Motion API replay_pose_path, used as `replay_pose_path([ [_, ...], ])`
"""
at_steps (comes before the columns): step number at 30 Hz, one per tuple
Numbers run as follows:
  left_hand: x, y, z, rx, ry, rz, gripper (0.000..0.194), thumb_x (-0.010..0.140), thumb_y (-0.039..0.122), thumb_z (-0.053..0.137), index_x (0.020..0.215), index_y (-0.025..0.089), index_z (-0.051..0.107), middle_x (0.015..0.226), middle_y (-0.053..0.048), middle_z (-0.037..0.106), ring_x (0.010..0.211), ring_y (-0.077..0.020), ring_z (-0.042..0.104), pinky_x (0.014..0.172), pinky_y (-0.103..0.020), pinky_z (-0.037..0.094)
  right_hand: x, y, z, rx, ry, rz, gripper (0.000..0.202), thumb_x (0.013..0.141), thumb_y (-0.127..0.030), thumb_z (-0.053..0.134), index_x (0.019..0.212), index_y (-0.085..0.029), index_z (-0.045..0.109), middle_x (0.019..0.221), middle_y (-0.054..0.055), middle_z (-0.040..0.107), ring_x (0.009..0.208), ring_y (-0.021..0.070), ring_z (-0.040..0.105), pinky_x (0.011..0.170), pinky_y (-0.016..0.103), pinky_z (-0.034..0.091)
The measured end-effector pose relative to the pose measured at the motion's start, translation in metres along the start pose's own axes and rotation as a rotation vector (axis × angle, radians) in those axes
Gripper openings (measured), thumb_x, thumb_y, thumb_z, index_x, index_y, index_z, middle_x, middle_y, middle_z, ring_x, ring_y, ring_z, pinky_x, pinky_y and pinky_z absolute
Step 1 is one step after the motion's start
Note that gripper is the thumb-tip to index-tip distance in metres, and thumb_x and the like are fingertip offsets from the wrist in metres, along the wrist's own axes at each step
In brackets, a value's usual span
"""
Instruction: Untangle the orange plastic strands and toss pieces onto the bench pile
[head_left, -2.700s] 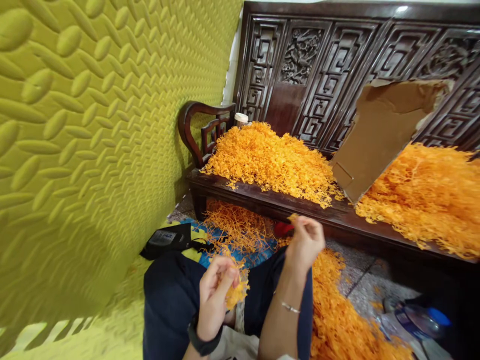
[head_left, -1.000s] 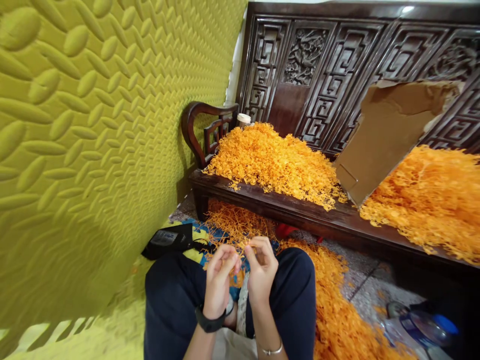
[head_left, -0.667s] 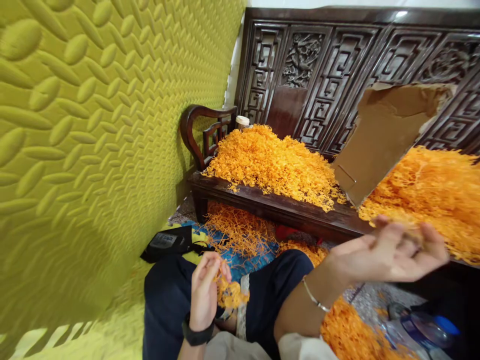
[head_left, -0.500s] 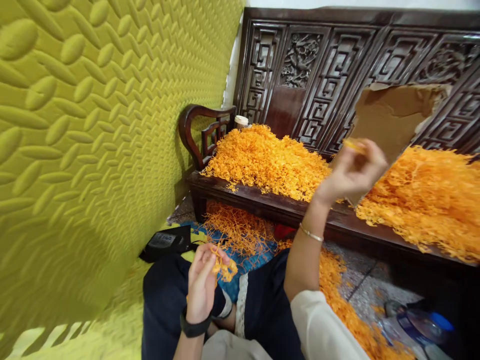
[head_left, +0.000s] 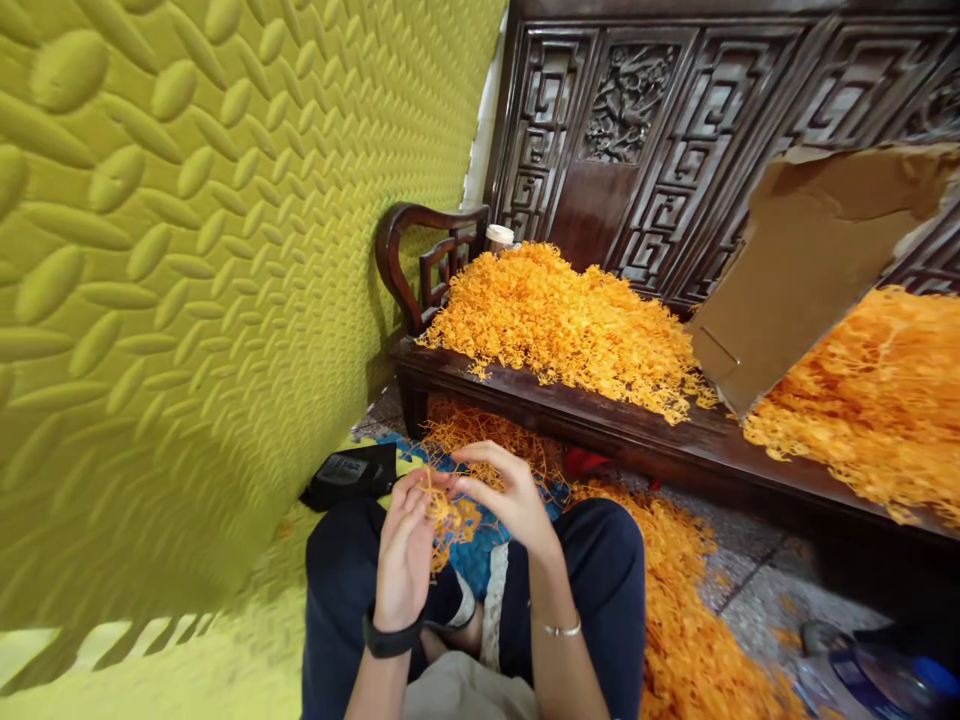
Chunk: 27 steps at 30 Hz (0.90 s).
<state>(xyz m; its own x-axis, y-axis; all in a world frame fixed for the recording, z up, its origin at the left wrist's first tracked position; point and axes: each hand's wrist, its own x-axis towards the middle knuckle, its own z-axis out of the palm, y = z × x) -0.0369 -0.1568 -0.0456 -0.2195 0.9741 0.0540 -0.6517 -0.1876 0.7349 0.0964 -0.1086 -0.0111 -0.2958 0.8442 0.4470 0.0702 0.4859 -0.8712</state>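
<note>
My left hand (head_left: 406,545), with a black band on the wrist, pinches a small tangle of orange strands (head_left: 450,520) above my lap. The strands hang from its fingertips toward the right. My right hand (head_left: 510,495), with a silver bangle on the wrist, is just right of the tangle, its thumb and fingers apart and the fingertips close to the left hand's. Nothing shows in its grasp. On the dark wooden bench lies a large heap of orange pieces (head_left: 570,320). Another orange heap (head_left: 870,400) lies farther right, beyond a piece of brown cardboard (head_left: 810,260).
Loose orange strands (head_left: 675,600) cover the floor to the right of my knees. A black pouch (head_left: 349,478) lies by my left knee. At the lower right is a bottle with a blue cap (head_left: 877,680). A yellow padded wall (head_left: 225,250) rises on the left.
My right hand has come down from in front of the cardboard to beside my left hand. The yellow piece it held no longer shows in it. My left hand still holds the tangle.
</note>
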Motion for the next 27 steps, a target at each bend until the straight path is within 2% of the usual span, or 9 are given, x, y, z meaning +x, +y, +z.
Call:
replay_pose_path([
  [5, 0.000, 0.000, 0.000, 0.025, 0.031, -0.013, 0.033, 0.079, 0.031, 0.062, 0.110, 0.021, 0.063, 0.111, -0.008, 0.065, 0.110, -0.0235, 0.057, 0.096, -0.035, 0.042, -0.028, 0.004, 0.020, -0.114, 0.023, -0.086, 0.035, 0.070, -0.029, 0.074, 0.103, -0.024, 0.066, 0.101, 0.006, 0.053, 0.100, 0.0192, 0.054, 0.089, 0.032, 0.045],
  [8, -0.001, -0.004, 0.001, 0.010, 0.036, -0.017, 0.031, 0.076, 0.029, 0.065, 0.106, 0.020, 0.064, 0.108, -0.007, 0.066, 0.107, -0.0224, 0.058, 0.096, -0.034, 0.042, -0.037, 0.008, 0.022, -0.197, 0.084, -0.094, 0.031, 0.075, -0.024, 0.071, 0.105, -0.024, 0.064, 0.101, 0.006, 0.052, 0.100, 0.0187, 0.053, 0.089, 0.031, 0.044],
  [13, -0.005, -0.008, 0.005, 0.026, -0.029, -0.013, 0.024, 0.077, 0.027, 0.066, 0.100, 0.021, 0.064, 0.103, -0.006, 0.065, 0.104, -0.0206, 0.058, 0.094, -0.032, 0.042, -0.040, 0.005, 0.019, -0.119, 0.124, -0.119, 0.020, 0.083, -0.017, 0.060, 0.101, -0.023, 0.064, 0.097, 0.004, 0.058, 0.093, 0.0158, 0.056, 0.083, 0.028, 0.044],
  [17, -0.010, -0.007, 0.009, 0.127, -0.089, -0.004, 0.008, 0.079, 0.023, 0.065, 0.084, 0.020, 0.061, 0.088, -0.002, 0.063, 0.091, -0.0155, 0.058, 0.084, -0.026, 0.045, -0.039, 0.002, 0.017, -0.065, 0.262, -0.077, 0.019, 0.089, -0.015, 0.048, 0.089, -0.022, 0.065, 0.085, 0.002, 0.059, 0.084, 0.0130, 0.056, 0.076, 0.025, 0.043],
  [19, -0.011, -0.008, 0.009, 0.181, -0.105, 0.000, 0.008, 0.078, 0.022, 0.067, 0.079, 0.020, 0.059, 0.082, 0.000, 0.061, 0.083, -0.0135, 0.057, 0.078, -0.023, 0.045, -0.039, 0.003, 0.017, -0.057, 0.296, -0.048, 0.020, 0.090, -0.015, 0.047, 0.084, -0.021, 0.065, 0.081, 0.002, 0.059, 0.081, 0.0124, 0.056, 0.073, 0.024, 0.042],
  [23, -0.010, -0.011, 0.008, 0.246, -0.076, 0.051, 0.009, 0.078, 0.022, 0.067, 0.080, 0.020, 0.059, 0.081, 0.001, 0.060, 0.082, -0.0125, 0.056, 0.078, -0.022, 0.044, -0.043, 0.006, 0.014, -0.018, 0.217, -0.050, 0.011, 0.087, -0.019, 0.055, 0.091, -0.022, 0.064, 0.085, 0.002, 0.060, 0.083, 0.0139, 0.056, 0.074, 0.026, 0.043],
  [27, -0.007, -0.011, 0.008, 0.267, -0.071, 0.063, 0.009, 0.078, 0.022, 0.068, 0.081, 0.020, 0.059, 0.082, 0.001, 0.060, 0.084, -0.0120, 0.056, 0.080, -0.021, 0.044, -0.046, 0.007, 0.008, -0.048, 0.135, -0.099, 0.024, 0.075, -0.018, 0.070, 0.098, -0.025, 0.067, 0.092, 0.002, 0.060, 0.087, 0.0158, 0.057, 0.078, 0.027, 0.044],
])
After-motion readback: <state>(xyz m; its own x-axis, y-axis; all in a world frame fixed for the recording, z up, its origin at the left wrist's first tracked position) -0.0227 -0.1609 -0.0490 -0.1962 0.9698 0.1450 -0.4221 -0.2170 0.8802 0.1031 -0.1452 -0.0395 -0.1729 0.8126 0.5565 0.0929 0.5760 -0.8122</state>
